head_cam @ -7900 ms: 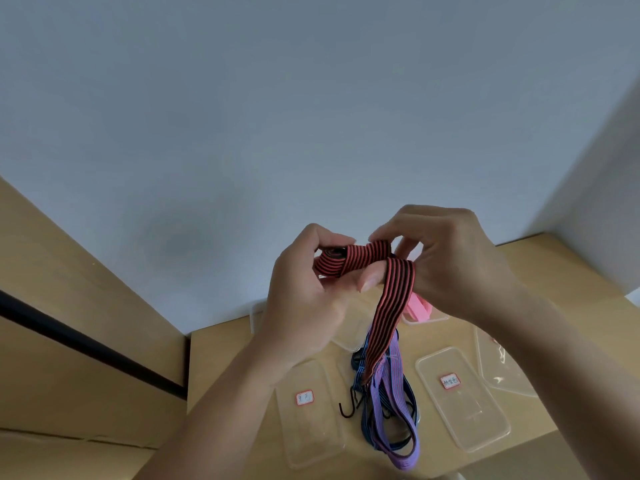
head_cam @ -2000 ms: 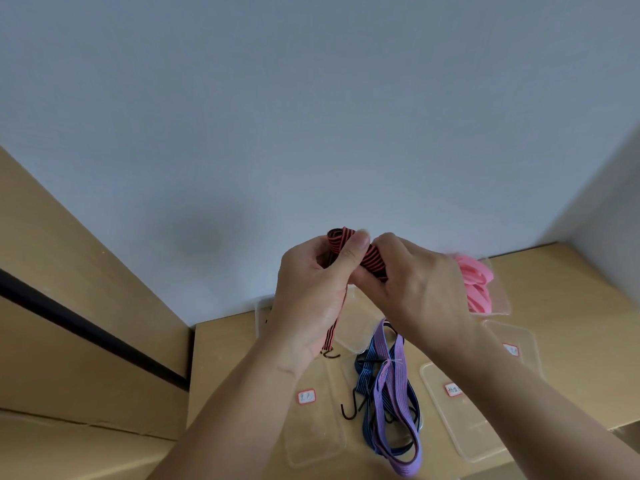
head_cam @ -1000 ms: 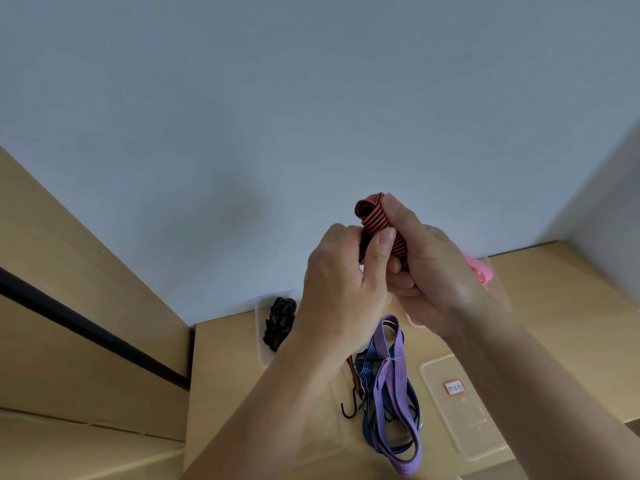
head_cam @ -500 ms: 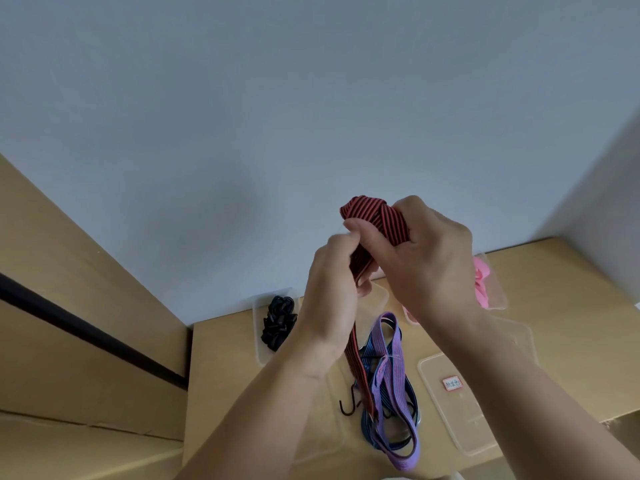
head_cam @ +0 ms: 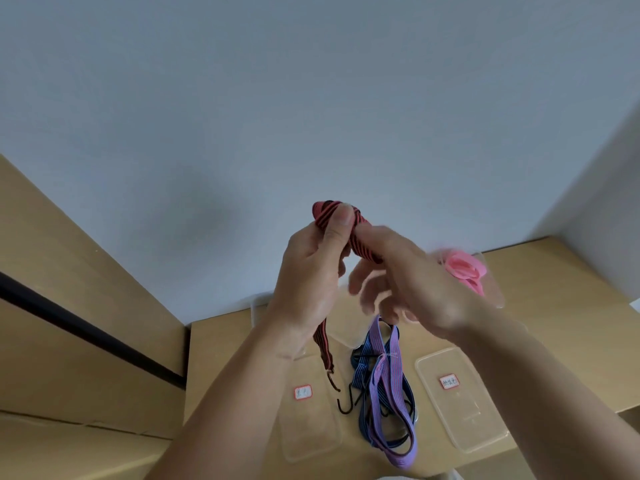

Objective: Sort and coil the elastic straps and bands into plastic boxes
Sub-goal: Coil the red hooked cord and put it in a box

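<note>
Against the frame half a second back, the top of the coil is now being pressed by the left thumb, where the right hand's fingers were being wrapped over it. The right hand (head_cam: 422, 285) is now being held lower and further right. The back-left box with the black band is now being hidden behind the left hand (head_cam: 308, 282). The hanging tail is being shown shorter, with its hook (head_cam: 333, 382) clear of the pile.

The left hand is being held upright, palm toward the right hand, fingers curled round the strap (head_cam: 362, 245) and thumb clamped on the coil. The right hand is blurred; the strap is being led into it under the thumb and seems to be pinched there, the other fingers being kept loosely curled. The two hands are being held close together, well above the table (head_cam: 554, 306).

The coil is being held uppermost. From it one run is being slanted down to the right into the right hand. The tail is being let hang below the left hand, its long axis nearly vertical, hook end down, over a labelled box (head_cam: 311, 438). Just beside it the purple strap (head_cam: 389, 379) and blue strap (head_cam: 360, 375) are lying tangled.
</note>
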Demonstrator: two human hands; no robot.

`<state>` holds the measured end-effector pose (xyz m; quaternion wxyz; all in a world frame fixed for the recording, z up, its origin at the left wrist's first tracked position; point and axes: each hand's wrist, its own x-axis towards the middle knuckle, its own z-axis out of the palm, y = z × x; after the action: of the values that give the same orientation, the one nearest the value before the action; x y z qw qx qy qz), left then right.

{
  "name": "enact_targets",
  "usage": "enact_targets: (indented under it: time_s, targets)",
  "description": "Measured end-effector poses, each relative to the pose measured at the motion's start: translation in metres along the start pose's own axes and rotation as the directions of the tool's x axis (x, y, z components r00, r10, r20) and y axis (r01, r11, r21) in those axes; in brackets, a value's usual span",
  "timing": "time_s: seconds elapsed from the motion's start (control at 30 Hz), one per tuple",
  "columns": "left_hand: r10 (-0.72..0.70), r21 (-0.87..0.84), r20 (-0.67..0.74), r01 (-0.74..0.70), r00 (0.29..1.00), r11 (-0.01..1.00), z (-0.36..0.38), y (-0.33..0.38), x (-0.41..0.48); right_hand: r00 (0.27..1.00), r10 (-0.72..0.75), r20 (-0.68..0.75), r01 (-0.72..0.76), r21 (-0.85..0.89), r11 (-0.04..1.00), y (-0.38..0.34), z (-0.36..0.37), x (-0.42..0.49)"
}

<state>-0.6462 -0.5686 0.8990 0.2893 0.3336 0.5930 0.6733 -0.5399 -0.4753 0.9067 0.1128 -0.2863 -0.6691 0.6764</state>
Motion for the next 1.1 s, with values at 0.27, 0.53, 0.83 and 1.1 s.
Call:
enact_targets:
  time_s: [0.27,0.53,0.83,1.1]
  targets:
    - [0.086,0.247,0.201,-0.136,0.976,0.959,-0.010,0.005,-0.004,0.941,0.068,0.331,-0.247,0.535,0.808,-0.005,-0.012,0.005]
    - [0.029,-0.006,-0.022,-0.029,0.999,1.000,0.000,0.003,-0.005,0.938,-0.296,-0.183,0.325,0.159,0.932,-0.008,0.006,0.005]
    - [-0.118,-0.498,0.028,0.116,0.993,0.859,0.010,0.002,-0.009,0.584,-0.762,-0.280,0.487,-0.630,0.605,-0.002,0.017,0.003]
    - [-0.061,-0.486,0.004,0.056,0.998,0.872,0.005,0.009,-0.011,0.620,-0.752,-0.223,0.495,-0.633,0.596,-0.001,0.013,0.006]
